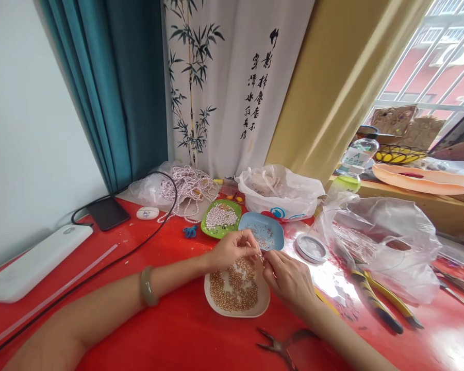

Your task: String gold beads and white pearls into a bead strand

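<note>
small pliers (pixel 277 346), jaws apart, on red bench (pixel 178 335), 5 o'clock of pale dish (pixel 262 296). gold beads (pixel 234 300) spread in dish. left hand (pixel 235 251): thumb and forefinger pinched on tiny piece (pixel 261 256), too small to identify. right hand (pixel 290 273): fingers curled, tips pinching same piece, near dish's 1 o'clock rim. blue tray (pixel 277 224) at 1 o'clock, yellow-handled pliers (pixel 376 301) at 3.

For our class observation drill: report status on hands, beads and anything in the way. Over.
Left hand, right hand: both pinching a tiny piece, too small to identify. Gold beads in pale dish below. Dark pliers nearby, not blocking either hand.
</note>
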{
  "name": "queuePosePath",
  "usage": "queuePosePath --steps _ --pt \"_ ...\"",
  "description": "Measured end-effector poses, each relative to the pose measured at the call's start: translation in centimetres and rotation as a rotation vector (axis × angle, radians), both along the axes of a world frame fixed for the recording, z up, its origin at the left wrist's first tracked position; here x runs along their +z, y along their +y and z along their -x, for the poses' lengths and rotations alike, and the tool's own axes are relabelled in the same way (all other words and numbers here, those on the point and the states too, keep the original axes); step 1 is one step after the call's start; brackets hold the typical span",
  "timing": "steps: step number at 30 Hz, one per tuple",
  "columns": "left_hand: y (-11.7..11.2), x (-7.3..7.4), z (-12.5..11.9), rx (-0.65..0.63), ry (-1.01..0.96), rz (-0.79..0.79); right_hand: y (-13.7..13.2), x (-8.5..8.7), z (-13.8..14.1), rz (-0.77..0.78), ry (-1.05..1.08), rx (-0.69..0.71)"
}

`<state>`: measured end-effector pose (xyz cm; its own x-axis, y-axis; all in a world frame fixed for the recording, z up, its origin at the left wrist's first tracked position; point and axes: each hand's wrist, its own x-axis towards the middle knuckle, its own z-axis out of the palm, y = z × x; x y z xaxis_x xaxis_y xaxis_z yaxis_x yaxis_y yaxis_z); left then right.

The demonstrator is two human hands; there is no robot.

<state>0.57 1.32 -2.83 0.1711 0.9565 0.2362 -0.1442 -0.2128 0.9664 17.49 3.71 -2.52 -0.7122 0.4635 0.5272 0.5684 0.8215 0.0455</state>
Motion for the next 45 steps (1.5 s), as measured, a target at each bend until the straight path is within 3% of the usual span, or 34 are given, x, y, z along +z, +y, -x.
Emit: queuePosePath --steps 11,31,45 --pt "-0.18 -0.09 -0.01 -0.016 0.042 -0.027 -0.18 0.24 0.10 0.021 -0.012 0.046" --pt "-0.26 0.17 -0.08 0.001 0.078 -0.002 -0.38 0.18 0.14 -0.041 0.030 -0.020" --pt "-0.33 -0.05 -0.24 0.030 0.077 0.002 -0.40 0.18 0.17 0.022 0.069 -0.028"
